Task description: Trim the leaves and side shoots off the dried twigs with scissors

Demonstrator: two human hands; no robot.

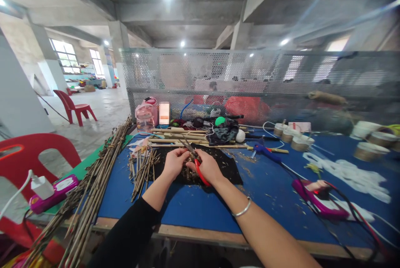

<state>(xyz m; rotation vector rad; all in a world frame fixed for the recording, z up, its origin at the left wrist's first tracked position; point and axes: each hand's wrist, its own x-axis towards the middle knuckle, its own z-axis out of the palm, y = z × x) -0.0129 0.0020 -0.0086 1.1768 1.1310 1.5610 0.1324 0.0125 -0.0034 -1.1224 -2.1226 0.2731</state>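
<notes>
Okay, right hand (208, 166) wrapped around the red-handled scissors (198, 167), blades angled up and left toward my left hand (174, 162). Left fingers curled in near the blades; can't tell if they're pinching anything, too small. Both hands over the black mat (233, 169), scattered with bits, on the blue table (193, 214). Short twigs (142, 174) piled just left of my left hand, long sticks (103, 172) bundled along the table's left side. Blue glue gun (266, 152) lies off right, beyond the mat.
</notes>
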